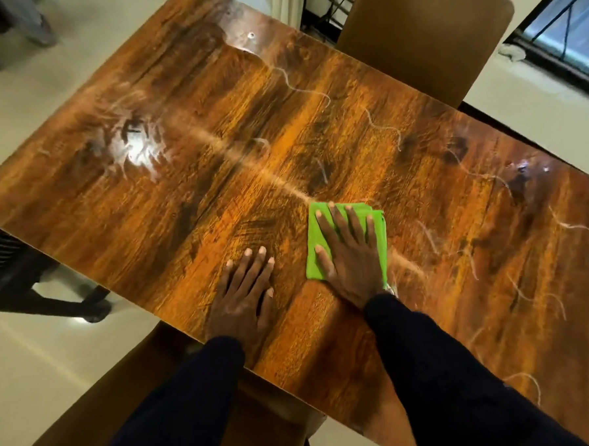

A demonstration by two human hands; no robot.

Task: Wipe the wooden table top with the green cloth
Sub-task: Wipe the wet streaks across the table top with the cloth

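- Two hands on the wooden table top, both palm down near its near edge.
- Right hand laid flat and open over the green cloth, fingers spread and pressing it against the wood rather than gripping it.
- Green cloth folded into a rough rectangle, lying just right of the table's middle on the near half; its left strip and far corners showing past the fingers, the rest hidden under the palm.
- Left hand also open and flat, resting bare on the wood just beside the cloth, not touching it, holding nothing.
- Dark sleeves covering both forearms down to the wrists.
- Glossy surface, strongly grained in orange and dark brown, with a bright glare patch on the far left part.
- Thin pale squiggly streaks scattered across the right half and far side, well apart from the cloth for the most part; one faint pale line running diagonally across the middle up to the cloth's far corner.
- Brown chair back pushed up behind the far edge, another brown seat beneath the near edge between the arms.
- Pale tiled floor around the table, dark window grille at the upper right.
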